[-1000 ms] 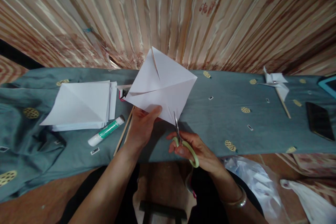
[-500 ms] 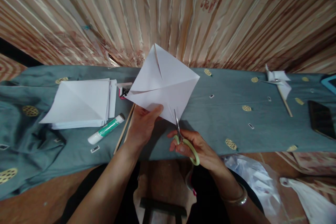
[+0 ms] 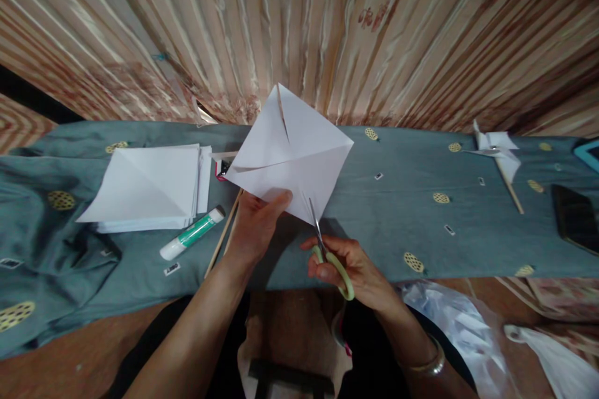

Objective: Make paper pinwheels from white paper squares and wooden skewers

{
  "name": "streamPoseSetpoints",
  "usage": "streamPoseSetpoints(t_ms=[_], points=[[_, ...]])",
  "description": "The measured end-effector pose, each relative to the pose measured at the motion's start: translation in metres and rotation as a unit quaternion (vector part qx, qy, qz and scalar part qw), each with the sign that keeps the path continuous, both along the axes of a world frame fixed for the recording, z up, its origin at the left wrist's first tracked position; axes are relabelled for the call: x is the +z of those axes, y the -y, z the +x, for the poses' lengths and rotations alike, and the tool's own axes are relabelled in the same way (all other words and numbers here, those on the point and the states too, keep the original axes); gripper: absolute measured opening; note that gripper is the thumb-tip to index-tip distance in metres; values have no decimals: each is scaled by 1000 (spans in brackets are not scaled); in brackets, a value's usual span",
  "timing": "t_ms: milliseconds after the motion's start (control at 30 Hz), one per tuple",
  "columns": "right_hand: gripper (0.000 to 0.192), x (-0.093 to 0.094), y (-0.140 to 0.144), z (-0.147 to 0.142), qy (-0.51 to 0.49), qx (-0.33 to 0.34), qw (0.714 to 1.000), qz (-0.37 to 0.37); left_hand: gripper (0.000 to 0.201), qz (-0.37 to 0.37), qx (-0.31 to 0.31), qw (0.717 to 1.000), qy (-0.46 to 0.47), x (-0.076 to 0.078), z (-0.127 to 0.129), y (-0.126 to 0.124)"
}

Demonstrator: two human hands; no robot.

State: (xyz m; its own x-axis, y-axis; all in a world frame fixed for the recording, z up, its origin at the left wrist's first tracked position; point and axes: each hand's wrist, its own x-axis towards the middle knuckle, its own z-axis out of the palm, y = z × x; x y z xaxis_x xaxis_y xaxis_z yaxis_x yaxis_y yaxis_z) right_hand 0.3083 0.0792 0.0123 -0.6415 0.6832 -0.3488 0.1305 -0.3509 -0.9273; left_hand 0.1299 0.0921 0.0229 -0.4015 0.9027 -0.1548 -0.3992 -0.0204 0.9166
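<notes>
- Left hand [image 3: 255,224] pinches the creased white square paper sheet [image 3: 292,153] by its lower edge (held above the bench).
- Right hand [image 3: 349,265] grips green-handled metal scissors [image 3: 327,249], blades at the sheet's lower corner.

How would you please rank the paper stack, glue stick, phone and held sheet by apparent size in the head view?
1. Held sheet and paper stack: look alike; the sheet is nearer, so unsure.
2. Phone, partly cut off.
3. Glue stick.
</notes>
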Motion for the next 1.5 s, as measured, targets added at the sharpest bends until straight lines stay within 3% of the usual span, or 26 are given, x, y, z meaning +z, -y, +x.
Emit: streamPoseSetpoints(t_ms=[633, 1133, 1367, 1500], points=[[66, -4, 2, 0, 8, -14, 999, -33, 17, 7, 6, 1000, 9, 2, 0, -1], [60, -4, 2, -2, 0, -33, 998, -52, 18, -7, 5, 1000, -1, 4, 0, -1], [54, -3, 2, -3, -3, -47, 998, -41, 29, -2, 5, 1000, 1, 0, -1, -1], [51, -1, 1, -4, -8, -49, 997, -55, 22, -3, 6, 1000, 3, 2, -1, -1]])
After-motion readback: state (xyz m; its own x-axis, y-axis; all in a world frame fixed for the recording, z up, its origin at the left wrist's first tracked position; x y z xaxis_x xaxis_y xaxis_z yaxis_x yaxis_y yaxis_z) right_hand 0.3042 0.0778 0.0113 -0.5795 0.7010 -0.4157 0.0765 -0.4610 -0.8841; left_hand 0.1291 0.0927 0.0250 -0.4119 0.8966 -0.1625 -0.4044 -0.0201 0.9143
